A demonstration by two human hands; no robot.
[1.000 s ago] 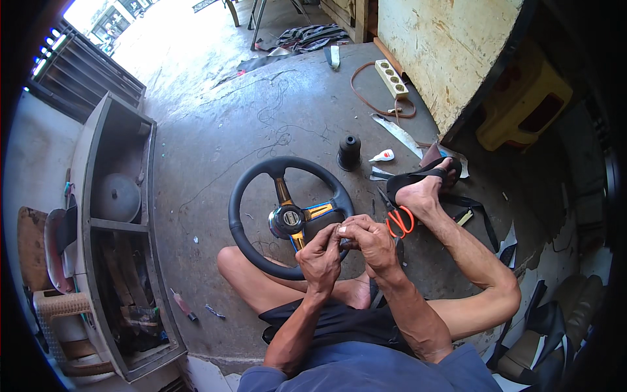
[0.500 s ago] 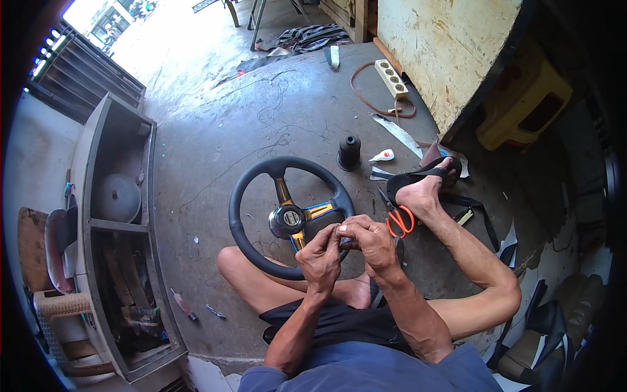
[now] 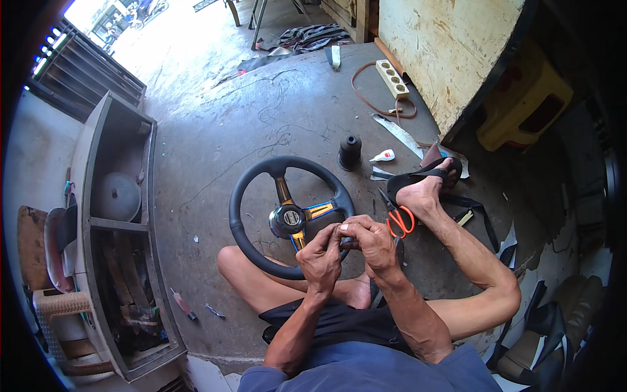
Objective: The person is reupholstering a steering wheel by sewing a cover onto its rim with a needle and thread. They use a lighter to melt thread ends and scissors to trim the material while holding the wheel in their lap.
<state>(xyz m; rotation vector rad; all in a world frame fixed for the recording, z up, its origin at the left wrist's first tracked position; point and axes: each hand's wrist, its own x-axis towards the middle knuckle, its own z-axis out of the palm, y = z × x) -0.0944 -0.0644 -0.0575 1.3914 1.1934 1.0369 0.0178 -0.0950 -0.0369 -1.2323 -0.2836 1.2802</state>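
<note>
A black steering wheel [image 3: 238, 212] with gold-and-blue spokes rests tilted by my folded leg. Over its lower right rim, my left hand [image 3: 319, 261] and my right hand [image 3: 372, 247] meet fingertip to fingertip. Both are closed in a pinch, and whatever is between the fingers is too small and hidden to name. Just right of my right hand lie scissors [image 3: 401, 222] with orange handles. Beyond the wheel stands a black cone of thread [image 3: 349, 154], with a small white bottle [image 3: 383, 156] on its right. Loose dark thread [image 3: 282, 138] trails over the floor.
On the left stands a grey open cabinet [image 3: 119, 225] with a round metal lid inside. A screwdriver-like tool [image 3: 184, 304] lies near it. Farther right are a power strip [image 3: 392, 79] with a brown cord and a large pale board [image 3: 450, 55]. My sandalled foot [image 3: 423, 189] is beyond the scissors.
</note>
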